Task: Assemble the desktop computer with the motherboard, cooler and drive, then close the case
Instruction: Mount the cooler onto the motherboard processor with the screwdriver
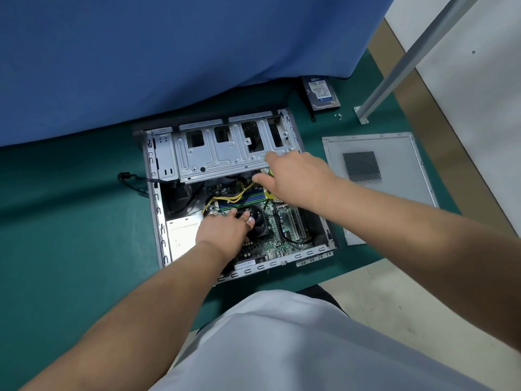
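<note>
An open computer case lies on its side on a green mat, beside a blue cloth. The left hand rests on the black cooler fan over the motherboard, fingers curled around its edge. The right hand grips a yellow-handled screwdriver above the memory slots. The side panel lies flat to the right of the case. A hard drive sits beyond, with small screws near it.
</note>
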Demonstrator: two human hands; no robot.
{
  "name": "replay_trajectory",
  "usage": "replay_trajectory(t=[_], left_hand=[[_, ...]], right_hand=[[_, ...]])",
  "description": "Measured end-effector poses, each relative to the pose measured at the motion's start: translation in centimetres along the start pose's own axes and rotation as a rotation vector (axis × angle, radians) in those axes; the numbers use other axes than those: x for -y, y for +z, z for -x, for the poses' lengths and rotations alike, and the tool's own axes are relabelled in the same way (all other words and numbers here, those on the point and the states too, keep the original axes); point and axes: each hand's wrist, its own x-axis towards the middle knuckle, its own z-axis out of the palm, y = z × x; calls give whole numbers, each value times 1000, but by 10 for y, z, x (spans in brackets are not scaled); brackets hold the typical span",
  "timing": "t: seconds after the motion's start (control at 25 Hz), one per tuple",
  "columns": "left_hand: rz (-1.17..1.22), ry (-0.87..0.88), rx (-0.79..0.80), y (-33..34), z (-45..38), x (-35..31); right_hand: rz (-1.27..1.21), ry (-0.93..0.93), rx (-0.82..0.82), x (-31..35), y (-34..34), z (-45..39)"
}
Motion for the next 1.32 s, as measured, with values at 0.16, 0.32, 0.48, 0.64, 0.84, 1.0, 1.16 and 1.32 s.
replay_trajectory(t=[0.16, 0.32, 0.48, 0.64, 0.84, 1.0, 1.16, 1.32], left_hand=[[2, -2, -1, 1, -1, -1], [-3, -5, 0, 3, -2, -1], [-1, -1, -2, 3, -2, -1], [-2, 11, -10, 2, 0, 0], [1, 19, -12, 2, -1, 0], [-1, 15, -8, 4, -3, 1], [-12, 17, -33, 3, -1, 0], [-10, 27, -36, 4, -2, 1]], right_hand=[[80, -343, 215, -26, -26, 2], [29, -242, 157, -22, -16, 9], [38, 145, 25, -7, -1, 3], [-40, -176, 120, -16, -8, 4], [86, -324, 113, -28, -17, 5], [74, 72, -63, -11, 5, 5], [-14, -210, 23, -26, 0, 3], [-32, -429, 0, -36, -9, 7]])
